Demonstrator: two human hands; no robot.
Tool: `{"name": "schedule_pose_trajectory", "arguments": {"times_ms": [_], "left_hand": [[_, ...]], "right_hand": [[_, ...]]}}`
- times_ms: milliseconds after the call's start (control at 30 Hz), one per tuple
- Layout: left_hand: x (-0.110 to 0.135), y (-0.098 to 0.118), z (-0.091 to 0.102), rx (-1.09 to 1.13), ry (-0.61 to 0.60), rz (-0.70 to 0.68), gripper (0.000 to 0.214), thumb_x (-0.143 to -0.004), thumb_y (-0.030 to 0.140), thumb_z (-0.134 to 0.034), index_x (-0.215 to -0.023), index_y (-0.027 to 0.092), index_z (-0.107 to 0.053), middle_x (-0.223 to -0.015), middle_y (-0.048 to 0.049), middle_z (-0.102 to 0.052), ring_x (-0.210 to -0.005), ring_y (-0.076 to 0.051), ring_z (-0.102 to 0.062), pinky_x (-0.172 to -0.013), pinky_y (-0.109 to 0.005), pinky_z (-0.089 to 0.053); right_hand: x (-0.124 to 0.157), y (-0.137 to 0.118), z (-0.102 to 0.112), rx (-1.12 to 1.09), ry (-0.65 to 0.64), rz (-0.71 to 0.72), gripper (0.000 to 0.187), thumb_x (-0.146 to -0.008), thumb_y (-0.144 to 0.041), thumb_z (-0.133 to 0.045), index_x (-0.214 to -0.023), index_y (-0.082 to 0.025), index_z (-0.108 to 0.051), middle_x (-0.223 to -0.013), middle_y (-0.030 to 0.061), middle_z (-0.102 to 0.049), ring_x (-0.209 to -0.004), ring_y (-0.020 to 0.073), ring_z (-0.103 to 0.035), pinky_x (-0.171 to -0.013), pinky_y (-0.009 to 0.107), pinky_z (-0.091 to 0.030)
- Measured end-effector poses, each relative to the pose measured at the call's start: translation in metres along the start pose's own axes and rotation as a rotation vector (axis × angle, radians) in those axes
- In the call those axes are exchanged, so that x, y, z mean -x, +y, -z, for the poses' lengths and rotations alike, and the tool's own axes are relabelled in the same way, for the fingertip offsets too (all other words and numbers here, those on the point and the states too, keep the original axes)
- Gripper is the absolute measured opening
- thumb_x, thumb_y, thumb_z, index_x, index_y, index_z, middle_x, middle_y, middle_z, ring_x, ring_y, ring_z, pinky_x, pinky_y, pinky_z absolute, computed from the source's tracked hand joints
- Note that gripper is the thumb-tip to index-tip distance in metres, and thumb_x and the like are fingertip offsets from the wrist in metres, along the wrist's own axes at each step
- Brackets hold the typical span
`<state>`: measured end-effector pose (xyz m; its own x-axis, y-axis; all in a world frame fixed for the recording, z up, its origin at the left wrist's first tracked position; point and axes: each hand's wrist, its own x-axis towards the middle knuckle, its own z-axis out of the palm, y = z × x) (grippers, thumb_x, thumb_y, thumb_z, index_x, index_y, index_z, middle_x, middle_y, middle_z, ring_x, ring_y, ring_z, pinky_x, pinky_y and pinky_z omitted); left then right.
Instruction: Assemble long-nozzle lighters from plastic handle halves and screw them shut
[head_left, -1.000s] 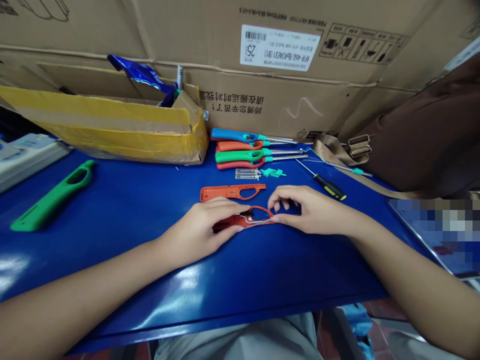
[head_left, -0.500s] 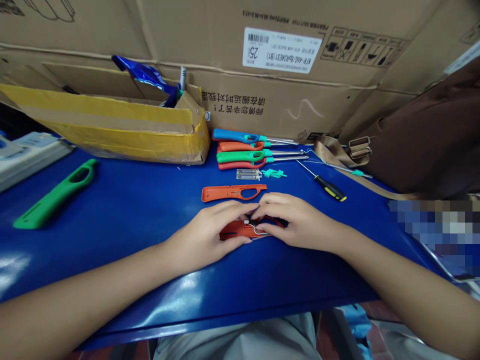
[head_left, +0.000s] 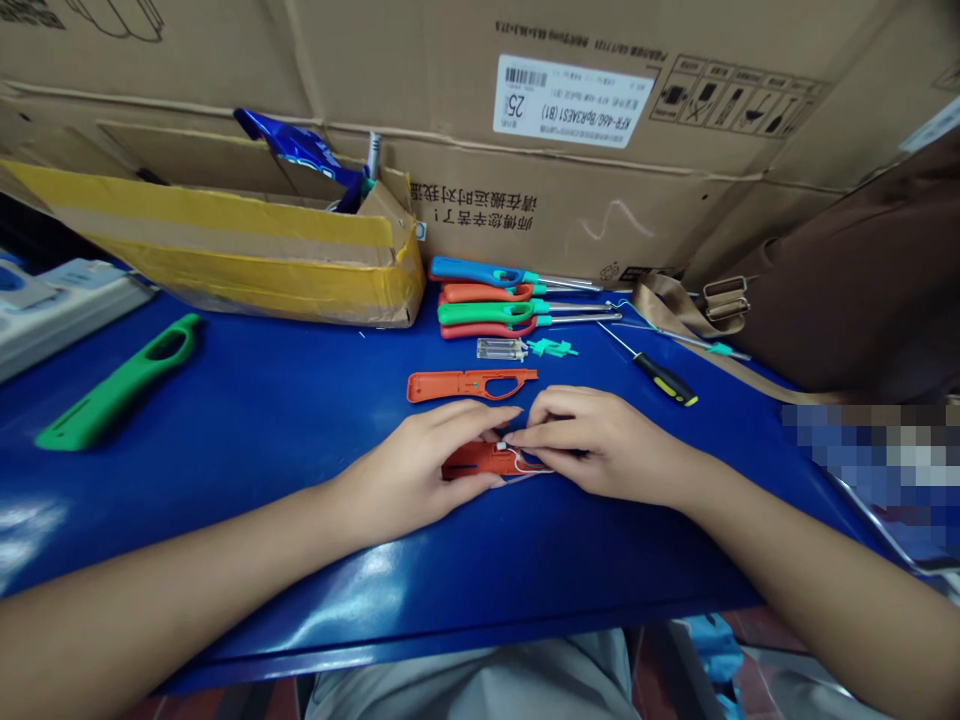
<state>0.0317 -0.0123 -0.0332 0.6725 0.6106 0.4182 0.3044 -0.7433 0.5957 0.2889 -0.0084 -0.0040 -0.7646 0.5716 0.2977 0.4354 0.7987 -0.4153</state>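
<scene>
An orange lighter shell half (head_left: 472, 462) lies on the blue table with its inner side up. My left hand (head_left: 420, 455) grips its left end, thumb on the near edge and fingers along the far edge. Over its right part, my right hand (head_left: 600, 440) pinches a small piece with a white end (head_left: 502, 446), from which a thin white wire (head_left: 517, 462) curves to the right. The fingers hide most of that piece. Just beyond my hands rests the other orange shell half (head_left: 472, 385). Behind it lie a clear fuel tank (head_left: 501, 349) and small turquoise parts (head_left: 553, 348).
Several assembled long lighters (head_left: 487, 315) lie in a stack at the back. A screwdriver (head_left: 666, 380) and a strap (head_left: 675, 305) are on the right. A green shell (head_left: 120, 390) lies left, before a yellow-taped carton (head_left: 300, 265). Large cardboard (head_left: 450, 90) stands behind.
My right fingers have closed in around the small piece, and its white end has moved slightly to the right. My left hand keeps its hold on the shell half. The view has shifted slightly.
</scene>
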Motion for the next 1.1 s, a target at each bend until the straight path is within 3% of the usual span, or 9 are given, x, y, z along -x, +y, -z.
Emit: {"name": "schedule_pose_trajectory", "arguments": {"times_ms": [400,500,633,733,800,867,1100], "left_hand": [[-0.002,0.002,-0.001,0.035,0.016,0.02,0.053,-0.09,0.024,-0.075,-0.14,0.022,-0.056,-0.126,-0.0111,-0.071,-0.113,-0.024,-0.071,-0.097,-0.038,-0.06],[-0.002,0.003,-0.001,0.039,0.009,0.025,0.052,-0.09,0.023,-0.076,-0.138,0.022,-0.057,-0.124,-0.0104,-0.071,-0.11,-0.023,-0.071,-0.094,-0.037,-0.061],[0.0,0.005,0.0,0.029,-0.006,0.033,0.052,-0.09,0.019,-0.074,-0.138,0.021,-0.056,-0.123,-0.0091,-0.072,-0.109,-0.021,-0.071,-0.095,-0.033,-0.06],[0.002,0.008,0.002,0.011,-0.03,0.041,0.052,-0.092,0.019,-0.071,-0.141,0.022,-0.054,-0.128,-0.0083,-0.07,-0.115,-0.02,-0.069,-0.1,-0.033,-0.057],[0.003,0.011,0.003,-0.008,-0.047,0.04,0.052,-0.093,0.018,-0.068,-0.142,0.022,-0.053,-0.131,-0.0086,-0.068,-0.118,-0.02,-0.067,-0.102,-0.033,-0.056],[0.003,0.015,0.005,-0.022,-0.057,0.045,0.052,-0.093,0.017,-0.065,-0.143,0.022,-0.053,-0.13,-0.0091,-0.068,-0.118,-0.021,-0.067,-0.101,-0.033,-0.057],[0.0,0.021,0.011,-0.037,-0.036,0.018,0.05,-0.09,0.015,-0.061,-0.139,0.017,-0.057,-0.127,-0.0111,-0.069,-0.12,-0.023,-0.065,-0.104,-0.038,-0.055]], "right_hand": [[-0.001,-0.01,-0.001,0.272,-0.104,0.111,0.03,-0.1,-0.011,-0.045,-0.114,-0.017,-0.071,-0.092,0.0089,-0.066,-0.082,0.0195,-0.057,-0.071,0.032,-0.048],[-0.002,-0.011,0.001,0.207,-0.098,0.08,0.027,-0.099,-0.012,-0.048,-0.11,-0.019,-0.072,-0.099,0.0089,-0.068,-0.088,0.0197,-0.06,-0.077,0.034,-0.05],[-0.002,0.006,0.01,0.026,0.09,-0.035,0.02,-0.1,-0.019,-0.055,-0.105,-0.02,-0.074,-0.099,0.0077,-0.069,-0.092,0.0185,-0.064,-0.083,0.034,-0.052],[0.002,0.033,0.015,0.193,0.303,-0.221,0.023,-0.1,-0.023,-0.055,-0.112,-0.019,-0.073,-0.097,0.0088,-0.066,-0.091,0.0221,-0.063,-0.085,0.04,-0.054],[0.007,0.052,0.018,0.292,0.299,-0.327,0.03,-0.097,-0.024,-0.057,-0.123,-0.016,-0.069,-0.111,0.0133,-0.063,-0.106,0.0279,-0.061,-0.097,0.05,-0.051],[0.012,0.067,0.019,0.312,0.275,-0.413,0.033,-0.094,-0.025,-0.06,-0.124,-0.016,-0.068,-0.115,0.0142,-0.06,-0.107,0.029,-0.06,-0.096,0.052,-0.052],[0.014,0.071,0.026,0.211,0.211,-0.531,0.005,-0.087,-0.022,-0.066,-0.086,-0.018,-0.069,-0.089,0.0058,-0.063,-0.076,0.0189,-0.059,-0.075,0.035,-0.051]]}}
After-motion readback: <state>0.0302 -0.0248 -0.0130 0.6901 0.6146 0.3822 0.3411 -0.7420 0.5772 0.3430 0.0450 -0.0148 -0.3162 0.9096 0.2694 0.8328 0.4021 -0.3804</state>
